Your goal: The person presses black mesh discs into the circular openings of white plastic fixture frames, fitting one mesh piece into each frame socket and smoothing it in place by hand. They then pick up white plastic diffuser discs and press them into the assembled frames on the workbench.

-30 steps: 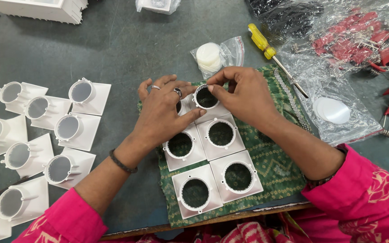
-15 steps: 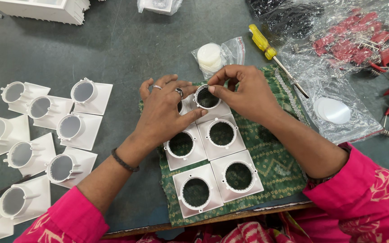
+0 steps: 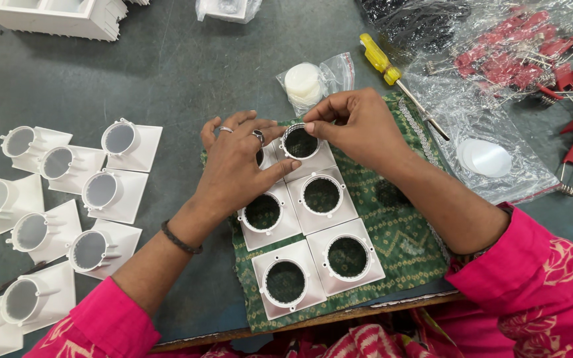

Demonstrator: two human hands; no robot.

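Where the green patterned cloth (image 3: 402, 232) covers the table's near edge, white square housing (image 3: 302, 149) with round opening, at twelve o'clock of a cluster of six such pieces. Pinched at its ring's one o'clock rim by right hand (image 3: 359, 126), thumb and forefinger closed together on the rim. Pressed flat from nine o'clock by left hand (image 3: 240, 166), fingers spread and lying across the neighbouring piece, rings on two fingers, dark bracelet (image 3: 180, 238) at the wrist. Toward six o'clock, four more housings (image 3: 316, 235) lying in two pairs, edges touching. At twelve o'clock beyond the cloth, clear bag of white discs (image 3: 306, 83); at one o'clock, yellow-handled screwdriver (image 3: 386, 66). At two o'clock, red spring clips (image 3: 532, 59) on crinkled plastic. Well apart at nine o'clock, white funnel-shaped pieces (image 3: 67, 199) lying in rows on grey table (image 3: 187, 73).
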